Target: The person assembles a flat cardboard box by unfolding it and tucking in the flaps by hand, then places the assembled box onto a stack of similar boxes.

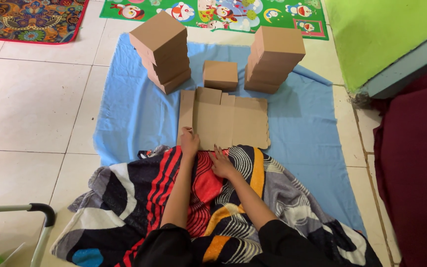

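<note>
Left hand – fingers curled loosely, tips pressing the near-left corner of the flat cardboard sheet; not a full grip, more a pinch at the edge. Right hand – open, palm down, fingers spread, resting on the striped blanket just at the sheet's near edge, fingertips abt touching it.

Sheet: unfolded box blank, brown, flaps notched along far side, lying flat on the blue cloth. Beyond the sheet: small folded box just behind it, box stack to its far left, another stack far right.
</note>
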